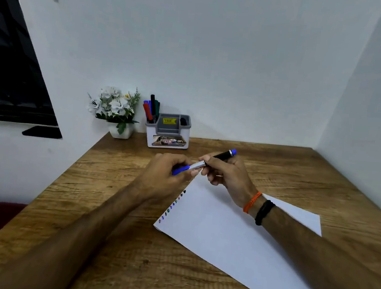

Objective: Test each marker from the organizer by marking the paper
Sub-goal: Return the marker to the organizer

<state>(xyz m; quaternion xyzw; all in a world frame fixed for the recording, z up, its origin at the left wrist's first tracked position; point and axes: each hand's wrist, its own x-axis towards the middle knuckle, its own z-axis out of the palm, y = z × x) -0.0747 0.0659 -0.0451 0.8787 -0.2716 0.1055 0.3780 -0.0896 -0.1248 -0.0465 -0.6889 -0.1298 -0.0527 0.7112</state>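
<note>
Centrally, above the far corner of the paper (234, 235), both hands meet on one marker (220, 157). Right hand (227, 174) curls around the black barrel — blue end cap sticks out past the knuckles, up and to the right. Left hand (166, 172) grips the blue cap (180, 170) at the marker's other end; a short silver section shows between the two hands. Whether the cap is seated or parted from the barrel, cannot tell. Paper lies flat on the wooden table (109, 218), angled, with a row of small coloured marks (172, 206) along its left edge. Organizer (168, 131) stands well apart at the wall, more markers (151, 108) upright in its left compartment, beside a potted flower plant (116, 112).
</note>
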